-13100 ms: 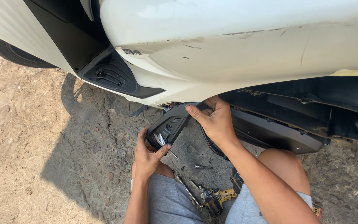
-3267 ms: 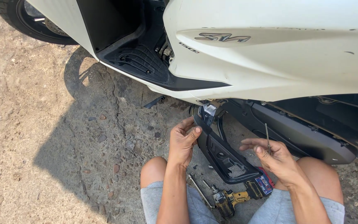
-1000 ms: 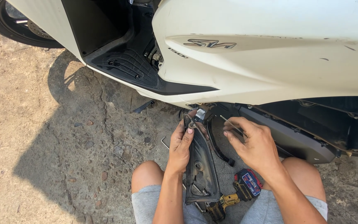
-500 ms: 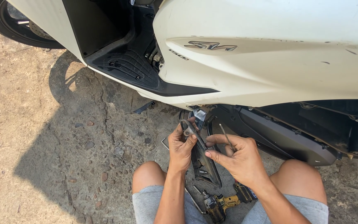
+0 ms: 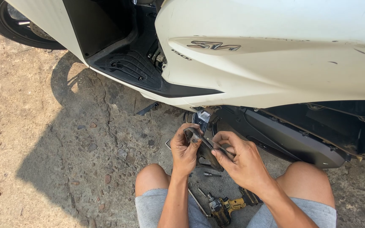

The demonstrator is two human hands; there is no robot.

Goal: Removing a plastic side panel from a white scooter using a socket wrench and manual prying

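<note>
Dark plastic part (image 5: 202, 148) sits between both hands, just under the white scooter body (image 5: 275, 63). Left hand (image 5: 185, 148) closes its grip on the part's upper end, at nine o'clock; right hand (image 5: 239, 158) pinches its edge from three o'clock. Bare ground (image 5: 43, 139) lies open toward nine o'clock; a yellow drill (image 5: 227, 206) lies at six o'clock, between the knees.

right hand (image 5: 243, 162) closed in on black part (image 5: 203, 147) | left hand (image 5: 184, 150) gripping it
</note>
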